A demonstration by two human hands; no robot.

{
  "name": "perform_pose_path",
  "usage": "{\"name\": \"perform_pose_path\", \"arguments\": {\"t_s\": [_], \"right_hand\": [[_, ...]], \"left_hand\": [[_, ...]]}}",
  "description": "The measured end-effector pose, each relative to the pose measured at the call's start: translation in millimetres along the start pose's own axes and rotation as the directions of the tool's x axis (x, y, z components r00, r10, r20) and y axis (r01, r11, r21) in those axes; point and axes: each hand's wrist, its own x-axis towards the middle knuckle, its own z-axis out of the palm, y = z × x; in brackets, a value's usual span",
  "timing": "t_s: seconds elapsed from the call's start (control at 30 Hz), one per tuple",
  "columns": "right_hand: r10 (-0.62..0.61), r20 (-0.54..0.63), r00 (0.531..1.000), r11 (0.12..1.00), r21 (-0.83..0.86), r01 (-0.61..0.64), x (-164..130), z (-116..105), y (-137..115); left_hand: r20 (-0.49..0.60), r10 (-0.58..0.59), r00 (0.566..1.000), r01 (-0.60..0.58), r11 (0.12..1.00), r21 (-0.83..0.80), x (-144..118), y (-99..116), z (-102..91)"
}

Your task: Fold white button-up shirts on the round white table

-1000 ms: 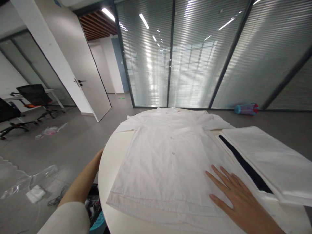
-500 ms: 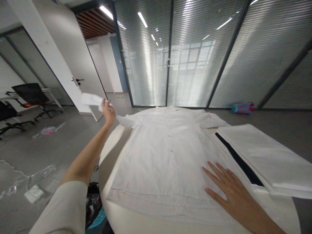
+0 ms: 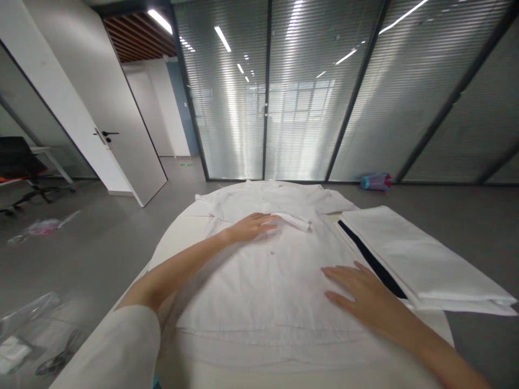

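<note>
Head view, the only one: white shirt (image 3: 275, 275) lies front side up on the round white table (image 3: 174, 233), collar end far, hem near the person, row of small buttons down the middle. Spreading out looks done: body mostly flat, light wrinkles only. Left hand (image 3: 253, 227) is across the upper front, palm down, fingers stretched toward the right; a narrow white flap (image 3: 298, 220), probably a sleeve end, sticks out past the fingertips. Can't tell if the fingers pinch that flap or just press on it; blur there. So one side seems partway laid inward, not settled. Right hand (image 3: 360, 289) rests on the lower right part of the shirt, fingers spread, gripping nothing, looks like it steadies the cloth. Sleeve on the right (image 3: 334, 201) lies outward, not turned in. Body is full length, hem unfolded. Left to do, by judgement: finish the inward part, the other sleeve, then the body, so early stage overall. Folded white cloth (image 3: 421, 254) sits just right of the shirt, over the table edge, dark strip (image 3: 373, 260) showing along its near left side; that pile reads as finished already.
</note>
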Motion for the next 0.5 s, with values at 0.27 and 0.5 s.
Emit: {"name": "perform_pose_path", "arguments": {"t_s": [0.27,0.5], "right_hand": [[0.075,0.03,0.997,0.985,-0.159,-0.07,142,-27,-10],[0.297,-0.192,0.935,0.943,-0.099,-0.319,221,-70,-21]], "left_hand": [[-0.007,-0.091,0.996,0.089,0.984,-0.154,-65,36,-11.0],[0.014,-0.085,0.996,0.085,0.943,-0.321,-52,36,-5.2]]}}
